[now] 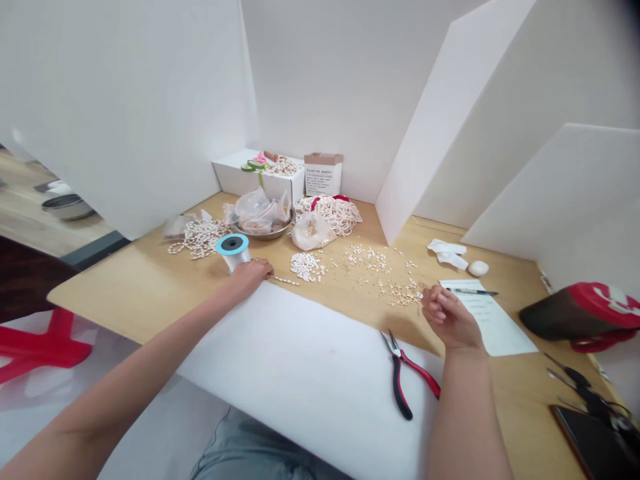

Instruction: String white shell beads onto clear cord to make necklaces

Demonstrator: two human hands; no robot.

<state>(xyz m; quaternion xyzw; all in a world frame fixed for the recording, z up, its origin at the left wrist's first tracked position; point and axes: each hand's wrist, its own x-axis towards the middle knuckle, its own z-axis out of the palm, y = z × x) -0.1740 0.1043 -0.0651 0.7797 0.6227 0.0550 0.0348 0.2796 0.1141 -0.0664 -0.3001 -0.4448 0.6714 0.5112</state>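
Left hand [251, 275] rests by blue-rimmed spool [232, 245] and bead strand [287, 281]; finger grip unclear. Right hand [453, 317], fingers curled together, hovers near starfish-shaped beads [400, 292].

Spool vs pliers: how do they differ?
Pose: the spool stands on end; the pliers lie flat with their handles spread.
Colour: the spool has a light blue rim; the pliers have red-and-black handles.
Place: the spool is on the bare wood of the table, the pliers on the white sheet.
Shared: both show some black.
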